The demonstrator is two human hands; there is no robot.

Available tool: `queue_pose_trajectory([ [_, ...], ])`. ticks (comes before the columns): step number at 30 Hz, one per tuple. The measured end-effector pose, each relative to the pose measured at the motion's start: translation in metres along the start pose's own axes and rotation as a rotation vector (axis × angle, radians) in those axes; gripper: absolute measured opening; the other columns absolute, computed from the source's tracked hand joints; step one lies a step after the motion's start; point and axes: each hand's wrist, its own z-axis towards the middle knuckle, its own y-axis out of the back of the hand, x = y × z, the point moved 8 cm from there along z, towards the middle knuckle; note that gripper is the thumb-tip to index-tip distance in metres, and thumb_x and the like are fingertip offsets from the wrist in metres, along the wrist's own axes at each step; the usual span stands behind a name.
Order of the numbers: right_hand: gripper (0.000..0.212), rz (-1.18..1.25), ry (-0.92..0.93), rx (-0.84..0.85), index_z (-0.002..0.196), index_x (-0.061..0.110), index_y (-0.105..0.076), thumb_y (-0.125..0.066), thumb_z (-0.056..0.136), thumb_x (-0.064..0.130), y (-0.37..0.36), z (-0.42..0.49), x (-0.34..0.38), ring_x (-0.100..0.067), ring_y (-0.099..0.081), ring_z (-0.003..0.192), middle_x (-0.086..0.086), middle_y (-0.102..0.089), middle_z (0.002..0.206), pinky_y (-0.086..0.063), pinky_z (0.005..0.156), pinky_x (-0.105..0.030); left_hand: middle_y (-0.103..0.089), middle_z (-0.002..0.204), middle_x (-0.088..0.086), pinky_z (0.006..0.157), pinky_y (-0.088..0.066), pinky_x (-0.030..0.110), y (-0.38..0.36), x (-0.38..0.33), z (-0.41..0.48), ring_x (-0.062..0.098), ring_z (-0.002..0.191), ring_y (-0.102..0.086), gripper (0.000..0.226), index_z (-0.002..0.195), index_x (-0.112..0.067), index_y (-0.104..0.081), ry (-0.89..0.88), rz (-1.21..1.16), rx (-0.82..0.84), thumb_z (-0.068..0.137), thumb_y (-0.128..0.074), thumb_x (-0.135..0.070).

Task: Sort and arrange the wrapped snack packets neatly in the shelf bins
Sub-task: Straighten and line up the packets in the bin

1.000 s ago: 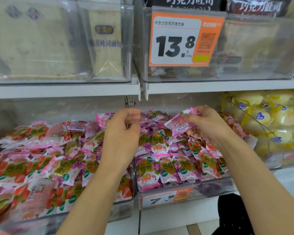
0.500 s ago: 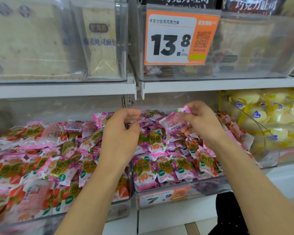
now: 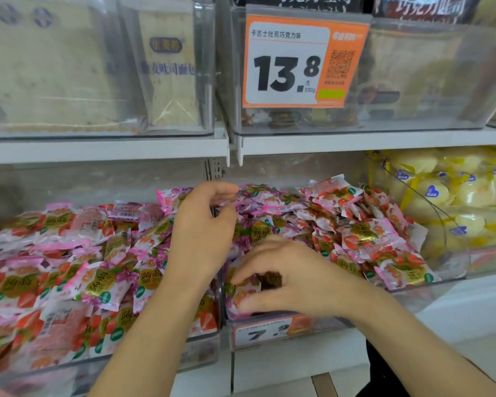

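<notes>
**Operator:** Nearest first: what's my right hand on?

**Spotter:** Your right hand [image 3: 292, 279] is down at the front of the middle bin [image 3: 430, 290], just above the 7.9 price label [image 3: 269, 333]. Fingers and thumb are curled round a purple-and-white snack packet [image 3: 241, 296], which lies in that bin's front left corner.

**Operator:** And the left?

**Spotter:** Your left hand [image 3: 204, 227] is farther back, where the left bin [image 3: 201, 351] meets the middle one. Only its back shows. The fingers are curled at a pink wrapper edge — whether they pinch it, I can't tell.

**Operator:** The piles?

**Spotter:** The left bin holds mostly red strawberry packets [image 3: 26, 285], with some purple ones among them. The middle bin has purple packets [image 3: 258, 227] on its left and more strawberry packets heaped on its right. Beyond, to the right, there are yellow wrapped snacks [image 3: 441, 202] — and on the upper shelf [image 3: 98, 149], toast bags [image 3: 166, 70] and a 13.8 price card [image 3: 295, 61].
</notes>
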Motion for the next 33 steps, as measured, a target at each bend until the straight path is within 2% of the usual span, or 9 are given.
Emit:
queue_pose_trajectory([
  [2, 0.024, 0.156, -0.066, 0.052, 0.108, 0.024, -0.070, -0.067, 0.085, 0.030, 0.006, -0.004, -0.010, 0.004, -0.054, 0.094, 0.018, -0.065, 0.096, -0.045, 0.082, -0.016, -0.057, 0.099, -0.021, 0.076, -0.037, -0.005, 0.000, -0.001, -0.001, -0.009, 0.096, -0.052, 0.028, 0.101, -0.026, -0.059, -0.008, 0.019, 0.000, 0.090, -0.051, -0.002],
  [4, 0.021, 0.231, -0.115, -0.077, 0.106, 0.022, -0.070, -0.060, 0.089, 0.013, 0.025, -0.004, -0.026, 0.010, -0.059, 0.090, 0.017, -0.068, 0.097, -0.046, 0.080, -0.009, -0.056, 0.098, -0.022, 0.075, -0.036, -0.006, -0.001, -0.002, -0.001, -0.010, 0.095, -0.051, 0.027, 0.103, -0.025, -0.060, -0.005, 0.040, -0.002, 0.091, -0.051, -0.003],
  [8, 0.023, 0.051, -0.293, -0.464, 0.107, 0.021, -0.069, -0.057, 0.091, 0.009, 0.067, 0.013, -0.082, -0.004, -0.063, 0.096, 0.004, -0.069, 0.108, -0.049, 0.090, -0.018, -0.054, 0.096, -0.025, 0.075, -0.037, -0.003, 0.000, 0.000, 0.002, -0.007, 0.093, -0.053, 0.026, 0.106, -0.023, -0.061, 0.018, 0.066, -0.002, 0.092, -0.051, -0.004],
  [14, 0.033, -0.422, -0.338, -0.274, 0.127, 0.022, -0.057, -0.043, 0.097, 0.022, 0.047, 0.079, -0.109, -0.029, -0.049, 0.117, -0.007, -0.058, 0.123, -0.044, 0.094, -0.042, -0.055, 0.098, -0.019, 0.088, -0.034, 0.013, -0.002, 0.001, 0.003, 0.003, 0.104, -0.051, 0.025, 0.108, -0.020, -0.062, 0.008, 0.106, -0.008, 0.092, -0.051, -0.004],
  [20, 0.033, -0.419, -0.349, -0.226, 0.128, 0.027, -0.056, -0.043, 0.098, 0.028, 0.045, 0.092, -0.115, -0.028, -0.041, 0.120, -0.003, -0.055, 0.122, -0.038, 0.099, -0.042, -0.058, 0.102, -0.014, 0.090, -0.036, 0.018, -0.005, 0.003, 0.005, 0.007, 0.108, -0.052, 0.026, 0.106, -0.021, -0.062, -0.010, 0.168, -0.009, 0.091, -0.051, -0.004],
  [25, 0.034, -0.100, -0.413, -0.598, 0.124, 0.011, -0.060, -0.050, 0.093, 0.005, 0.100, 0.026, -0.130, -0.024, -0.057, 0.114, -0.009, -0.064, 0.120, -0.038, 0.099, -0.029, -0.060, 0.113, -0.005, 0.099, -0.041, 0.043, -0.017, -0.012, 0.000, 0.020, 0.113, -0.052, 0.030, 0.109, -0.023, -0.063, -0.142, 0.366, -0.012, 0.088, -0.052, -0.006],
  [28, 0.026, -0.176, -0.574, -0.714, 0.109, 0.011, -0.068, -0.051, 0.091, 0.003, 0.120, -0.020, -0.156, -0.022, -0.063, 0.103, -0.007, -0.070, 0.107, -0.044, 0.089, -0.027, -0.061, 0.112, -0.002, 0.099, -0.037, 0.039, -0.030, -0.026, -0.005, 0.021, 0.111, -0.050, 0.029, 0.109, -0.020, -0.065, -0.215, 0.481, 0.000, 0.088, -0.052, -0.004],
  [31, 0.022, -0.311, -0.531, -0.598, 0.104, 0.021, -0.071, -0.061, 0.086, 0.013, 0.116, -0.018, -0.164, -0.023, -0.058, 0.108, 0.000, -0.068, 0.111, -0.042, 0.096, -0.034, -0.062, 0.109, 0.000, 0.095, -0.035, 0.037, -0.044, -0.038, -0.011, 0.023, 0.108, -0.050, 0.029, 0.107, -0.016, -0.067, -0.296, 0.538, 0.023, 0.085, -0.054, -0.002],
  [33, 0.037, -0.439, -0.491, -0.459, 0.117, 0.027, -0.064, -0.068, 0.081, 0.034, 0.107, -0.005, -0.164, -0.026, -0.047, 0.118, 0.000, -0.059, 0.125, -0.035, 0.101, -0.037, -0.061, 0.112, -0.001, 0.096, -0.032, 0.033, -0.058, -0.041, -0.012, 0.021, 0.110, -0.046, 0.029, 0.110, -0.016, -0.066, -0.325, 0.569, 0.073, 0.086, -0.053, -0.004],
])
